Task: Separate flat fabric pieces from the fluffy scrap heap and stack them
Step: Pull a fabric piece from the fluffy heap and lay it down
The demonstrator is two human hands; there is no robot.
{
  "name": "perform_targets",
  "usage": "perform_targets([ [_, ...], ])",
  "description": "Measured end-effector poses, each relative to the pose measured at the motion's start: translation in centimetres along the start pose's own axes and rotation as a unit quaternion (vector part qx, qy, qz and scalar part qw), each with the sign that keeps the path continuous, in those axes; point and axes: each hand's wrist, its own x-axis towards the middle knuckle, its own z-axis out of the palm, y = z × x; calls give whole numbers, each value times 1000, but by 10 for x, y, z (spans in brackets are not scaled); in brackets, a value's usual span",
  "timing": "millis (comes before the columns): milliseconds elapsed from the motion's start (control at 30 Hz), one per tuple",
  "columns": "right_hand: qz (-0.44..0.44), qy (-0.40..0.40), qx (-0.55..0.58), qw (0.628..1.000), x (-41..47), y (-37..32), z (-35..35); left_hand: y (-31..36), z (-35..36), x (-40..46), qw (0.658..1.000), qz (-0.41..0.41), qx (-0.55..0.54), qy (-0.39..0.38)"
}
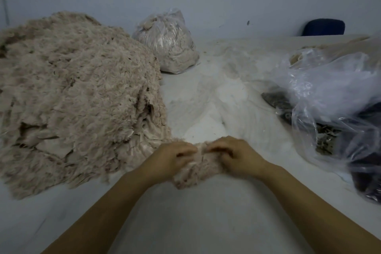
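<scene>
Fingers of our left hand (172,158) and right hand (233,153) are curling in and pinching one fluffy scrap clump (192,173) between them, just above the white table (206,212). We're working right at the near edge of the big scrap heap (72,93) on our left. Tied bag (168,41) is sitting behind it, loose plastic bags (334,97) are lying well apart on the right.

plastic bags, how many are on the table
2 that I can tell apart: a tied clear bag full of pale scraps at the back, beside the fluffy heap, and a loose crumpled bag on the right. The crumpled plastic may hide more.
</scene>
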Motion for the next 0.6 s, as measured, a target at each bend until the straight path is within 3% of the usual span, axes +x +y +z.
perform_targets([
  [100, -65, -98, -49, 992, -16, 0, -2, -12, 8, -4, 979, 7, 143, -142],
  [167, -64, -84, -42, 993, -26, 4, -11, -21, 2, -6, 963, -12, 214, -164],
  [267, 29, -42, -20, 999, -34, 13, -22, -21, -6, -6, 951, -54, 228, -201],
  [333, 69, 8, 1, 998, -29, 10, -22, -12, -7, -3, 958, -63, 208, -190],
  [400, 49, 43, 3, 998, -23, -3, -15, -3, -1, 3, 979, -42, 168, -107],
  [467, 16, -1, -39, 999, -15, -10, -3, 3, 7, 6, 988, -23, 143, -53],
  [533, 48, -44, -97, 993, -12, -9, 3, 4, 21, 2, 982, -11, 163, -89],
  [600, 136, -7, -119, 983, -9, 1, 0, -3, 27, -5, 976, -3, 167, -136],
])
